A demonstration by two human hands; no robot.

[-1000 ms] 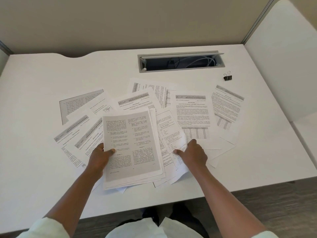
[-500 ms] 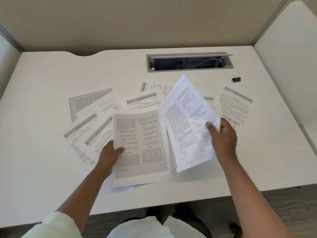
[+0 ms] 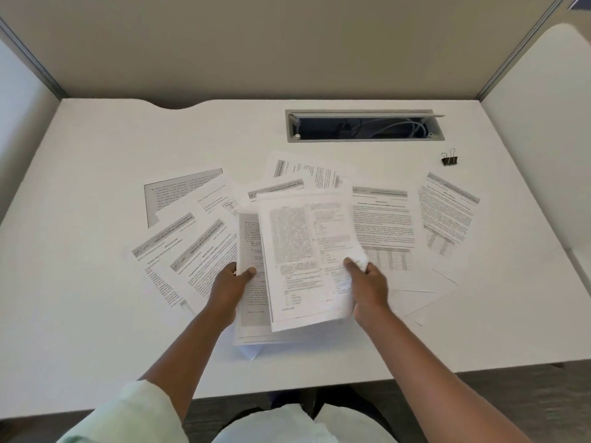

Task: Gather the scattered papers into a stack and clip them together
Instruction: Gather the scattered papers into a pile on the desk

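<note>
At desk centre, both hands hold paper above the loose spread.
I see the left hand (image 3: 228, 289) pinching the left edge of the gathered stack (image 3: 251, 251), thumb on top; the right hand (image 3: 367, 286) grips the top sheet (image 3: 303, 251) by its right edge, lying over that stack. Loose papers (image 3: 192, 247) fan across the desk (image 3: 96, 314) from nine o'clock round to three o'clock of the hands. At one o'clock, the black binder clip (image 3: 449, 158) sits alone, well apart from every page, near the right end of the cable tray (image 3: 364, 126).
</note>
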